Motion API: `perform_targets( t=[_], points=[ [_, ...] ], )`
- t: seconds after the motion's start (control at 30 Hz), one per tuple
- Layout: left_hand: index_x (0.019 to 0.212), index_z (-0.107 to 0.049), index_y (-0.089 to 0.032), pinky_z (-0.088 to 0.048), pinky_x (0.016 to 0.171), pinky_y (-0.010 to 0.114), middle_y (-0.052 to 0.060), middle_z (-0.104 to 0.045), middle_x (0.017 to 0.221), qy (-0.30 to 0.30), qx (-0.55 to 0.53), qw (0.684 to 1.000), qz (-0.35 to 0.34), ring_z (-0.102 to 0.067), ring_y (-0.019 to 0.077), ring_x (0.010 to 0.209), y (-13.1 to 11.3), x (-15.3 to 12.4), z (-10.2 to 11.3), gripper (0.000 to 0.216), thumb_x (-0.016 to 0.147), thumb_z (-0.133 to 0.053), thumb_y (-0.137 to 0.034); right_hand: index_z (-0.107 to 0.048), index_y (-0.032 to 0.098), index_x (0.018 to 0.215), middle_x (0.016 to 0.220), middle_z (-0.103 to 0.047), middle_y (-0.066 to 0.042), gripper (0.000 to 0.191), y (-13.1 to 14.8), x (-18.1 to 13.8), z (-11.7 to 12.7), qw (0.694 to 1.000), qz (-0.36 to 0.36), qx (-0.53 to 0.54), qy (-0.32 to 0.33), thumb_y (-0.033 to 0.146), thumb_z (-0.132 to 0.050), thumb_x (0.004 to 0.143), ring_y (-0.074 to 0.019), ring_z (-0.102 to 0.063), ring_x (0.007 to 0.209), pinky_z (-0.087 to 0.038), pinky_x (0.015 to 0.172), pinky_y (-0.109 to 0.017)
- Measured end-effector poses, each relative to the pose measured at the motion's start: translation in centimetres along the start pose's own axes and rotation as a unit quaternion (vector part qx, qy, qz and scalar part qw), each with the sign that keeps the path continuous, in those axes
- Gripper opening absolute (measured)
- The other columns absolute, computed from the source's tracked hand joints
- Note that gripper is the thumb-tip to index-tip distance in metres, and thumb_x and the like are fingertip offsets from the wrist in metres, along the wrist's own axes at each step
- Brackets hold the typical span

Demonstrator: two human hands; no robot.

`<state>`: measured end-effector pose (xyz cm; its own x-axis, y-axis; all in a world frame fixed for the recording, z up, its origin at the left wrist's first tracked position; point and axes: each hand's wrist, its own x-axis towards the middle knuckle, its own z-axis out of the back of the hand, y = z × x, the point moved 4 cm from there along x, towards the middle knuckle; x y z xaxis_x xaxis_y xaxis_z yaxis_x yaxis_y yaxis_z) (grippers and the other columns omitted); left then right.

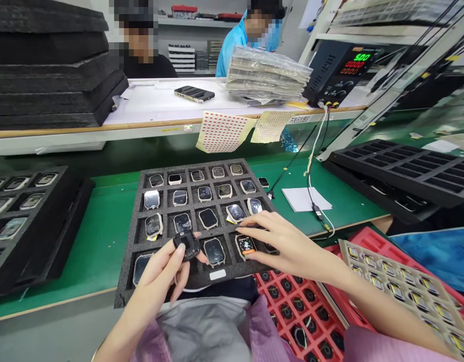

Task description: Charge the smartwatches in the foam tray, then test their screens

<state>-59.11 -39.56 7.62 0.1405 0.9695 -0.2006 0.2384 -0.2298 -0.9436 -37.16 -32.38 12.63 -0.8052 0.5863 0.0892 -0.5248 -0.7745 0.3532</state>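
Observation:
My left hand (167, 269) grips a small black smartwatch case (187, 245) between thumb and fingers, held above the front of the foam tray. That dark grey tray (125, 269) has rows of square pockets, with smartwatches lying in them. My right hand (271, 239) hovers over the front right pockets, its fingers apart. Its thumb and fingertips are around a smartwatch with a lit screen (246, 245); whether they touch it I cannot tell. Beside it, in the adjoining pocket, lies a smartwatch with a dark screen (214, 251).
Another filled foam tray (75, 201) is at left. Red trays (292, 322) of round dark parts and a beige tray (405, 286) sit low right. A power supply (339, 75), phone (194, 94) and stacked plastic trays (267, 75) occupy the shelf. Two people sit beyond. Cables hang at right.

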Motion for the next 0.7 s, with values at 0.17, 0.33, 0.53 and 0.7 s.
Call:
perform_targets(
  t=[0.17, 0.33, 0.53, 0.7],
  points=[
    [0.118, -0.052, -0.013, -0.036, 0.042, 0.02, 0.004, -0.063, 0.073, 0.027, 0.017, 1.0, 0.001, -0.041, 0.0063, 0.042, 0.4, 0.0, 0.3, 0.036, 0.094, -0.046, -0.04, -0.06, 0.015, 0.112, 0.11, -0.062, -0.01, 0.025, 3.3, 3.5, -1.3, 0.99, 0.106, -0.05, 0.077, 0.025, -0.06, 0.089, -0.0258, -0.051, 0.103, -0.039, 0.092, -0.043],
    [0.119, -0.05, -0.016, -0.038, 0.04, 0.019, 0.006, -0.063, 0.088, 0.03, 0.014, 0.999, -0.009, -0.042, 0.0048, 0.043, 0.9, 0.2, 0.5, 0.034, 0.089, -0.055, -0.031, -0.062, 0.011, 0.105, 0.095, -0.061, -0.012, 0.022, 4.8, 6.0, -3.0, 0.972, 0.136, -0.13, 0.139, 0.02, -0.063, 0.085, -0.027, -0.054, 0.093, -0.043, 0.085, -0.044],
    [0.117, -0.051, -0.019, -0.039, 0.047, 0.018, -0.001, -0.054, 0.073, 0.024, 0.013, 1.0, -0.011, -0.042, 0.0064, 0.049, 1.0, 0.1, 0.3, 0.032, 0.086, -0.059, -0.026, -0.059, 0.014, 0.112, 0.102, -0.057, -0.009, 0.035, 3.2, 5.9, -1.6, 0.985, 0.118, 0.026, 0.127, 0.023, -0.069, 0.08, -0.023, -0.055, 0.095, -0.046, 0.087, -0.037],
    [0.121, -0.049, -0.019, -0.032, 0.043, 0.016, -0.005, -0.044, 0.065, 0.073, 0.043, 0.996, -0.004, -0.036, 0.0053, 0.048, 1.0, 0.2, -0.5, 0.038, 0.087, -0.061, -0.031, -0.054, 0.014, 0.12, 0.113, -0.054, -0.011, 0.041, 3.5, 6.0, -0.2, 0.984, 0.128, 0.122, 0.012, 0.026, -0.067, 0.083, -0.0213, -0.051, 0.106, -0.045, 0.092, -0.034]
  ],
)
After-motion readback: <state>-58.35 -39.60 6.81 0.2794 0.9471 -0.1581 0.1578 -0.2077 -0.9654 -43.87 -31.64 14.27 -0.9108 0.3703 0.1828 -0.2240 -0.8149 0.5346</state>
